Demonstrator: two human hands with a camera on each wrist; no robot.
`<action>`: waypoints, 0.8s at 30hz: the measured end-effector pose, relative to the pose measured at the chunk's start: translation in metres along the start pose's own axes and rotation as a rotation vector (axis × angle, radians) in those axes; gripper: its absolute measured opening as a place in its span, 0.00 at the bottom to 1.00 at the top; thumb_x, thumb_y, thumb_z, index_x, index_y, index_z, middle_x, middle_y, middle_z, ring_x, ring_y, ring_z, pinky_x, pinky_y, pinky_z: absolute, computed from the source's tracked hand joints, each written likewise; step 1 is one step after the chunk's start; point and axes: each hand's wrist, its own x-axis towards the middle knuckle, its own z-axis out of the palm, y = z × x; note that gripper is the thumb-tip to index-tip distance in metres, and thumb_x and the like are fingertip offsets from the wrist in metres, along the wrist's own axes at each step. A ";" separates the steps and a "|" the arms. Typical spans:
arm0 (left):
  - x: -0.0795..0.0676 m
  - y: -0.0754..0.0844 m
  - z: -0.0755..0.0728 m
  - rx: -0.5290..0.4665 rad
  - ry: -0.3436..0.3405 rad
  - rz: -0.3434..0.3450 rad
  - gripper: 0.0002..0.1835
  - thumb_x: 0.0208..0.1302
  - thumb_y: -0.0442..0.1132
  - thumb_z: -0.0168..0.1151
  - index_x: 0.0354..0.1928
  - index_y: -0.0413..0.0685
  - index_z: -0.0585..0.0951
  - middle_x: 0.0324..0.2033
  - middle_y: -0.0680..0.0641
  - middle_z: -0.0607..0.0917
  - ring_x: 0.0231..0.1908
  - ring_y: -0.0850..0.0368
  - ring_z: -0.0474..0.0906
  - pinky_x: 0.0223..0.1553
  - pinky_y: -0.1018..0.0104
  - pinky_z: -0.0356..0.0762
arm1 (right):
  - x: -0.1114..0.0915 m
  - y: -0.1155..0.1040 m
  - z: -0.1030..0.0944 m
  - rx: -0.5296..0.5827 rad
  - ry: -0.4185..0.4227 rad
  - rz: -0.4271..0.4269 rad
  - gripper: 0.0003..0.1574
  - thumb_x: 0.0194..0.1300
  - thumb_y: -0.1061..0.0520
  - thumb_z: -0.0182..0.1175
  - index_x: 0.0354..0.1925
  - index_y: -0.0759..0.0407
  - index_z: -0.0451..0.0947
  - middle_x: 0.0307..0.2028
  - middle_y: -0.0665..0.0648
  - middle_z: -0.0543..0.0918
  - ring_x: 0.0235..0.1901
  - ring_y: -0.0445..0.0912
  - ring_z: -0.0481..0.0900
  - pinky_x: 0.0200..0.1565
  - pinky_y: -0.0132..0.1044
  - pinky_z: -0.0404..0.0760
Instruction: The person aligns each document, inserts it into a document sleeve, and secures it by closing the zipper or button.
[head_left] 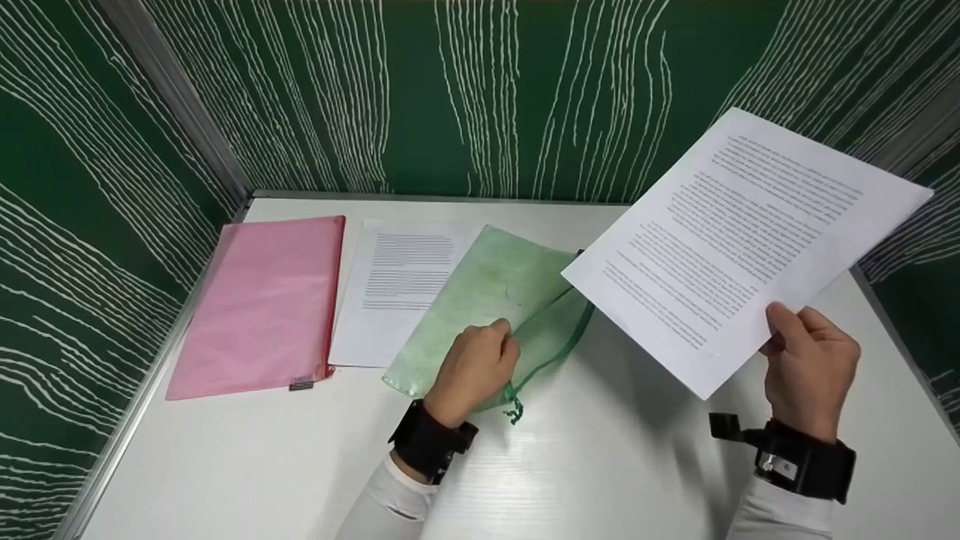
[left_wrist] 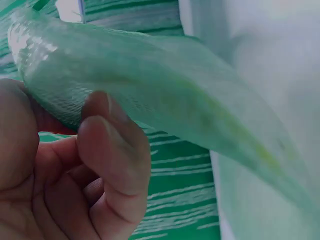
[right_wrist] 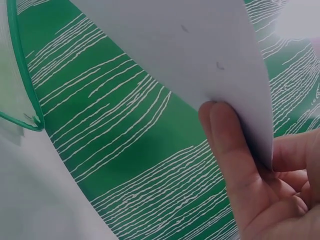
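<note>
My left hand pinches the edge of a translucent green zip pouch, which is tilted off the table with its dark green zip edge facing right. The left wrist view shows thumb and fingers on the mesh-textured pouch, whose side bows outward. At the right, my right hand holds a printed sheet of paper in the air by its lower right edge, thumb on the printed face. From the right wrist view, two fingers lie against the plain back of the sheet.
A pink zip pouch lies flat at the left of the white table. Beside it another printed sheet lies partly under the green pouch. Green panels with white wavy lines enclose the back and sides.
</note>
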 end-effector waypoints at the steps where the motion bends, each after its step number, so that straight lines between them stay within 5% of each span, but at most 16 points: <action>1: 0.000 0.000 -0.002 0.010 0.029 0.002 0.22 0.75 0.31 0.52 0.21 0.52 0.61 0.16 0.58 0.56 0.16 0.66 0.52 0.19 0.73 0.53 | 0.000 -0.001 -0.001 0.002 -0.002 0.004 0.11 0.60 0.73 0.70 0.28 0.82 0.78 0.30 0.64 0.84 0.19 0.50 0.73 0.19 0.33 0.71; 10: 0.001 0.008 -0.017 0.097 0.260 0.082 0.23 0.73 0.28 0.55 0.19 0.51 0.62 0.16 0.58 0.56 0.17 0.66 0.54 0.20 0.75 0.52 | -0.004 -0.013 -0.013 -0.032 -0.074 0.064 0.19 0.61 0.69 0.72 0.50 0.75 0.84 0.48 0.63 0.88 0.35 0.51 0.87 0.29 0.33 0.85; 24: 0.003 0.015 -0.021 0.249 0.392 0.180 0.26 0.71 0.29 0.59 0.17 0.52 0.60 0.17 0.56 0.54 0.18 0.65 0.48 0.21 0.73 0.47 | -0.008 -0.025 -0.023 -0.039 -0.336 0.187 0.11 0.69 0.70 0.64 0.48 0.70 0.87 0.45 0.60 0.91 0.36 0.49 0.91 0.32 0.40 0.88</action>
